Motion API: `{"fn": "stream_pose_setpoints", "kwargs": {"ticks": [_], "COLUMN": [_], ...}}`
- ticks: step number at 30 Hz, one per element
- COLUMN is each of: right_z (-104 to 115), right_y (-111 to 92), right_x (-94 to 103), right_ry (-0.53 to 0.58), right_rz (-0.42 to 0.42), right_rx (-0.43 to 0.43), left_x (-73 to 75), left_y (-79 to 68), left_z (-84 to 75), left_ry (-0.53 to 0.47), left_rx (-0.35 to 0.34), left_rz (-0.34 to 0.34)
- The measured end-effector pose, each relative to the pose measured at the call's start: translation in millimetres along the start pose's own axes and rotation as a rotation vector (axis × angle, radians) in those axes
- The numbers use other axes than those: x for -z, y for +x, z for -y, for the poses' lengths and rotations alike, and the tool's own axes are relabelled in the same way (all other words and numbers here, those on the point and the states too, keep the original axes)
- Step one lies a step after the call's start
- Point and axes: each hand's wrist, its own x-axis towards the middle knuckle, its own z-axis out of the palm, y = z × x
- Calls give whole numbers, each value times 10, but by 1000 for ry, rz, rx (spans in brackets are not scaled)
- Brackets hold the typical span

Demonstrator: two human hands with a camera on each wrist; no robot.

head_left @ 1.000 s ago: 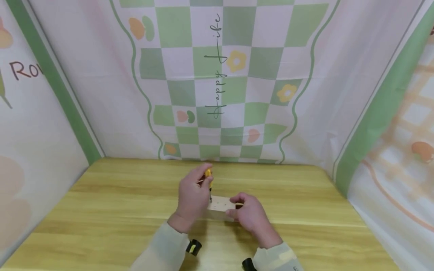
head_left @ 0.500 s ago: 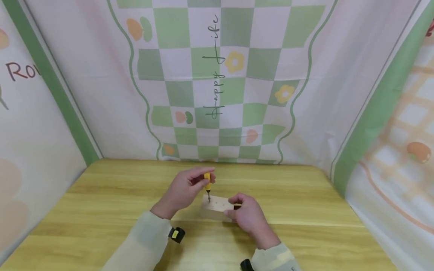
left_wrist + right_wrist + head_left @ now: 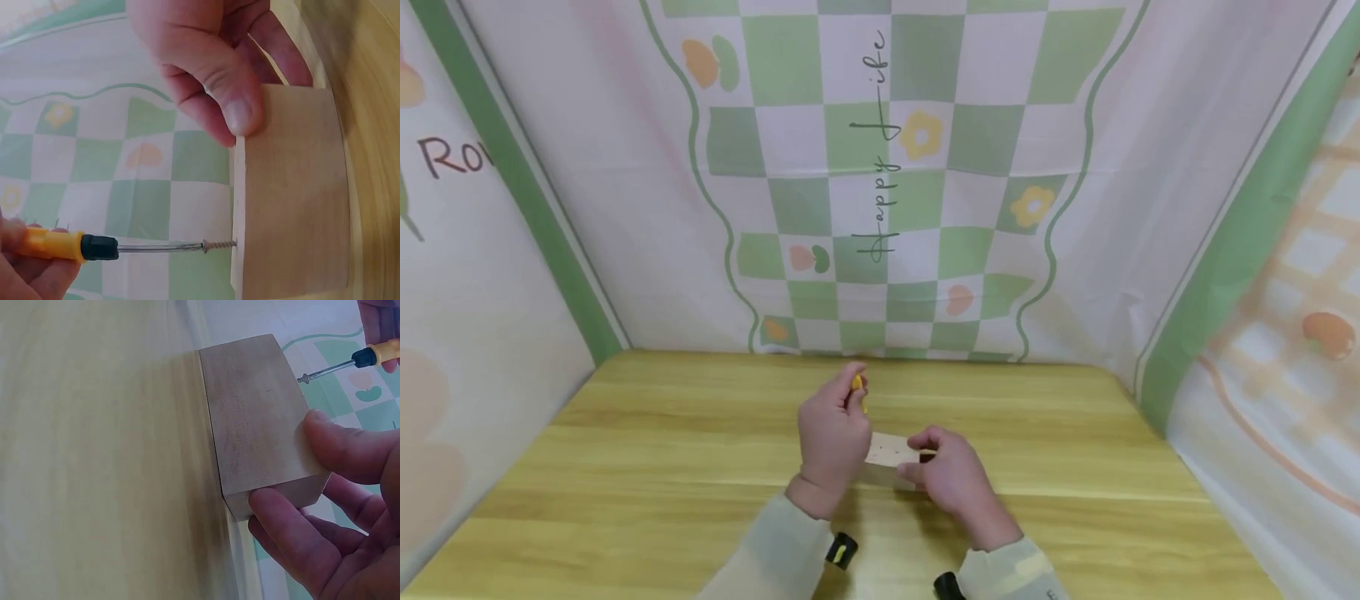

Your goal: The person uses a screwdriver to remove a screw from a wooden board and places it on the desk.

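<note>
Left wrist, screwdriver (image 3: 69, 245) on screw (image 3: 219, 244), block (image 3: 290, 194)

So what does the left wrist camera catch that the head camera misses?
Only the left wrist view shows the screw on the screwdriver's tip, partly sunk into the wooden block; in the head view the left hand hides it. Only the head view shows the whole table, the checked backdrop and both sleeves. Both show the yellow-handled screwdriver, the block, and the right hand gripping it.
</note>
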Motion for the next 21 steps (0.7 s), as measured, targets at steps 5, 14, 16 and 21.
{"fn": "stream_pose_setpoints", "kwargs": {"ticks": [5, 14, 16, 21], "right_z": [1, -15, -5, 15], "right_y": [-7, -16, -24, -32], "right_x": [13, 15, 16, 25], "right_ry": [6, -2, 8, 36], "right_rz": [10, 0, 6, 19], "right_rx": [-8, -11, -14, -13], "left_x": [128, 450, 447, 416], "left_y": [41, 352, 388, 429], "left_z": [82, 361, 408, 438], "left_ry": [-304, -644, -658, -576], "left_rx": [91, 264, 264, 242], "left_rz": [261, 837, 864, 832]}}
